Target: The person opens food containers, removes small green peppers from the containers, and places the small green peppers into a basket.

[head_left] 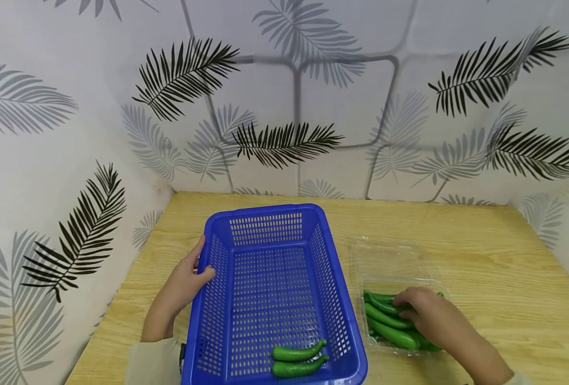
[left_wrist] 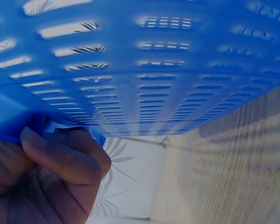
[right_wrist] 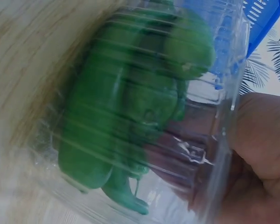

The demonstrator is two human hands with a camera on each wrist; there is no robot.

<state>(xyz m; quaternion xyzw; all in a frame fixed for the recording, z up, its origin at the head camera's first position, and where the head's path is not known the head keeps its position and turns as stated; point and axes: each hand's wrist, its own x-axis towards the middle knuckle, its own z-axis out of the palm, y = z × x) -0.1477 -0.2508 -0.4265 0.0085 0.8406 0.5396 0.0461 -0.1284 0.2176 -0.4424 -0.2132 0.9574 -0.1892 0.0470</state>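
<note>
At the left rim of a blue plastic basket (head_left: 339,278), my left hand (head_left: 185,280) grips the edge, thumb on the inner side. The left wrist view shows the curled fingers (left_wrist: 65,158) at the rim beside the slotted wall. Two green peppers (head_left: 296,353) lie side by side in the basket's near right corner. My right hand (head_left: 428,315) reaches into a clear plastic box (head_left: 399,350), its fingertips among several long green peppers (head_left: 392,334). Through the clear wall, fingers show beside the peppers (right_wrist: 93,107); I cannot tell whether they pinch one.
The box's clear lid (head_left: 385,256) lies folded back behind it. Basket and box stand close together on a wooden table (head_left: 496,256). Leaf-patterned walls (head_left: 298,96) rise behind and at the sides of the table.
</note>
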